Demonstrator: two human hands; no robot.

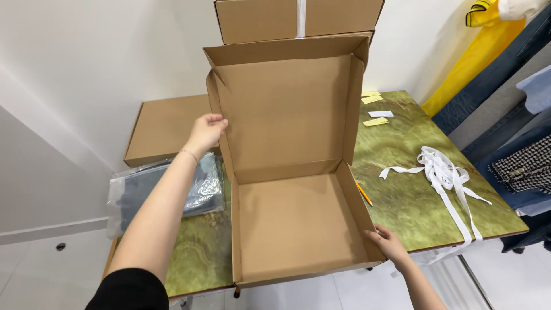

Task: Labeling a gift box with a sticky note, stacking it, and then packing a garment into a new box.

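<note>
Cardboard box (293, 189), brown and of the flat mailer type, is sitting open near the front edge of the green marbled table (413, 201), with its front corner overhanging that edge slightly. Its lid is standing upright behind the shallow tray, side flaps folded inward. Behind it, a taped carton (258, 20) is standing against the wall, partly hidden by the raised lid. To the left, a flat closed box (163, 129) is lying on the table, and just in front of that a clear plastic bag (160, 192) holding dark folded fabric is resting beside the open box. Garments (505, 74) are hanging at the far right, well apart from the work. A white ribbon (447, 178) is lying in loose loops on the right half of the table. The person's left hand (205, 132) is gripping the left edge of the upright lid, fingers curled over the side flap. The right hand (389, 244) is pressing against the outside of the tray's right wall near the front corner, fingers together and extended. Yellow and white paper slips (376, 109) are lying near the back of the table. A pencil (364, 194) is lying just beside the tray's right wall.
</note>
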